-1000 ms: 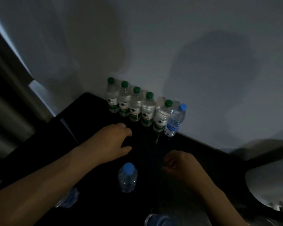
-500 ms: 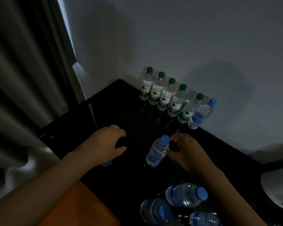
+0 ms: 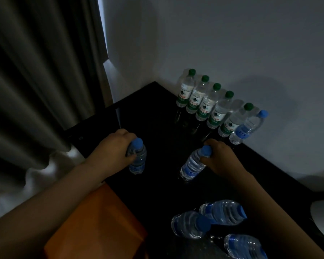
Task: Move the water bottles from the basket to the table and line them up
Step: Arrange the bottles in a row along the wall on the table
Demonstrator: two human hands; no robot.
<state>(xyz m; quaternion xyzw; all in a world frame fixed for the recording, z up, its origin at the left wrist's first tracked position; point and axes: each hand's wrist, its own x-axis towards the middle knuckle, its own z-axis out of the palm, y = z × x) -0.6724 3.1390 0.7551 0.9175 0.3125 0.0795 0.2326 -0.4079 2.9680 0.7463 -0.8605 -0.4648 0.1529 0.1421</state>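
Placement is the step in hand: left hand (image 3: 114,152) curls round the left bottle (image 3: 138,161) near its cap, right hand (image 3: 222,158) pinches the right bottle (image 3: 192,166) at its neck (both mid-bench (image 3: 157,116)). The next move should extend the far row (image 3: 211,109) rightward.

Dim room, black table (image 3: 157,116) in a corner by a grey curtain (image 3: 36,81). Left hand (image 3: 112,152) grips a blue-capped bottle (image 3: 137,159) near its top; right hand (image 3: 221,157) pinches the cap end of a second blue-capped bottle (image 3: 193,165), tilted. Along the wall, a row of five green-capped bottles (image 3: 204,103), then a blue-capped one (image 3: 247,128). Three more bottles (image 3: 219,223) lie at bottom right. Orange surface (image 3: 95,227) bottom left.
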